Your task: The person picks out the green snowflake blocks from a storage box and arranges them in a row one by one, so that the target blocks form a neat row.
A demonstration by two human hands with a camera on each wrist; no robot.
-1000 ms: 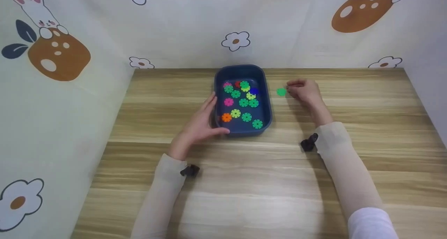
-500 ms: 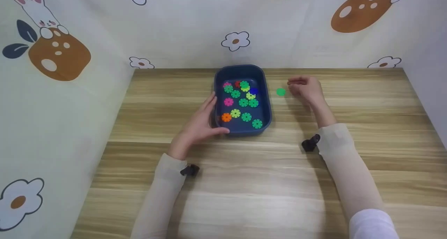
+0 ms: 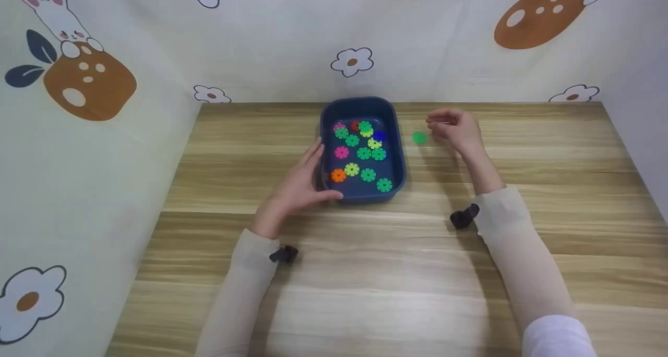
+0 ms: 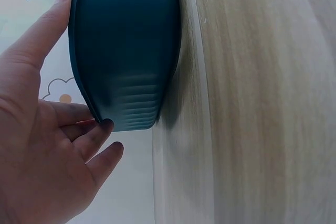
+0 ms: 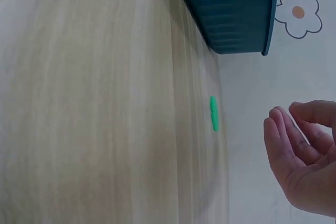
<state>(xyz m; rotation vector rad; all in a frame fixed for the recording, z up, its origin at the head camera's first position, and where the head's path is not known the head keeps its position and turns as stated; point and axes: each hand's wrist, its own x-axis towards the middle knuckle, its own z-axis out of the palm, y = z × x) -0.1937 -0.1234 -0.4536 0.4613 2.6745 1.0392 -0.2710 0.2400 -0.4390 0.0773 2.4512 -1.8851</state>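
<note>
2 beige forearm sleeves [image 3: 503, 213]; 2 small black wrist cameras [image 3: 463, 216]; 1 white right upper sleeve [image 3: 557, 337]

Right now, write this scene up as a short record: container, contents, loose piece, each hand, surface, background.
Container: blue tray
Contents: notched discs in green, yellow, pink, orange, red and blue, some overlapping
Loose piece: one green disc, lying to the right of the tray
Left hand: holds the tray's left side
Right hand: beside the green disc, apart from it, no piece visible in it
Surface: wooden table
Background: pale patterned backdrop
</note>
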